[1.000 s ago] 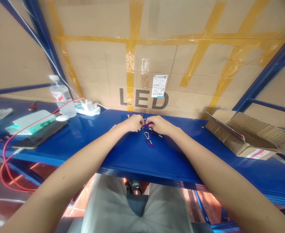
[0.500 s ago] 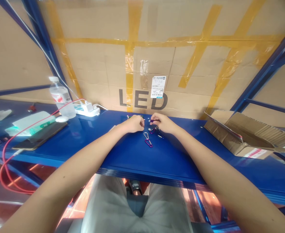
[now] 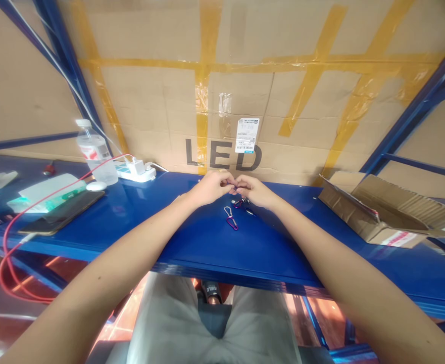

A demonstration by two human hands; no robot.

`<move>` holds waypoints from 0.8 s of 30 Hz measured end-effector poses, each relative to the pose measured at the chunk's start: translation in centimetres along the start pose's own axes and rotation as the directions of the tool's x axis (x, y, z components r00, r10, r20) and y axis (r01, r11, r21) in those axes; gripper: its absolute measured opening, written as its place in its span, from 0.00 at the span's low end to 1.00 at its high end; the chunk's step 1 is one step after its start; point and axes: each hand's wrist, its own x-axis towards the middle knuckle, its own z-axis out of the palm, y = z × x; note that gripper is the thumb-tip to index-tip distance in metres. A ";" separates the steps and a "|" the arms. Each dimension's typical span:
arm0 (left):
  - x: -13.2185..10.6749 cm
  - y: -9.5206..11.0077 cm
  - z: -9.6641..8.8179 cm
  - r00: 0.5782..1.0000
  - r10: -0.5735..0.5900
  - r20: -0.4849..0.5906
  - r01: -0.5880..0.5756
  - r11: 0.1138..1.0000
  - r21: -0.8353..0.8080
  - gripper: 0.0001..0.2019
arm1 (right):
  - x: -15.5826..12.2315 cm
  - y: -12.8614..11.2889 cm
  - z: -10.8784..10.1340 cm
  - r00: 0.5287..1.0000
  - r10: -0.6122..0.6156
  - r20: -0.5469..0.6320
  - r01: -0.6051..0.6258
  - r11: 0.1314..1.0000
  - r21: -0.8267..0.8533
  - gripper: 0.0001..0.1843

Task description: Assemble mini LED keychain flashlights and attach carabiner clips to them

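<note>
My left hand and my right hand meet fingertip to fingertip just above the blue shelf top, near its back edge. Both pinch a small purple carabiner between them; most of it is hidden by the fingers. Below the hands a chain of linked carabiners, silver and magenta, lies on the shelf. A few more clips lie under my right hand.
A large taped cardboard box marked LED stands behind the hands. An open cardboard box lies at the right. At the left are a water bottle, a white power strip, a phone and a red cable.
My hands drew apart half a second ago, the right one lifting a purple clip. Now they have come together again, slightly higher above the shelf.
</note>
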 end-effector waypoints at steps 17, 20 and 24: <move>-0.1 0.3 -0.2 0.994 0.110 -0.017 -0.111 0.992 -0.066 0.06 | -0.2 -0.2 -0.5 0.996 -0.088 -0.029 0.089 0.995 0.033 0.10; -0.1 0.4 -0.3 0.995 0.089 -0.046 -0.091 0.994 -0.056 0.04 | -0.1 -0.1 -0.6 0.993 -0.115 -0.034 0.117 0.992 0.055 0.10; 0.0 0.0 -0.8 0.997 0.068 -0.047 -0.069 0.997 -0.019 0.05 | 0.0 0.2 -0.7 0.990 -0.140 -0.006 0.140 0.987 0.077 0.11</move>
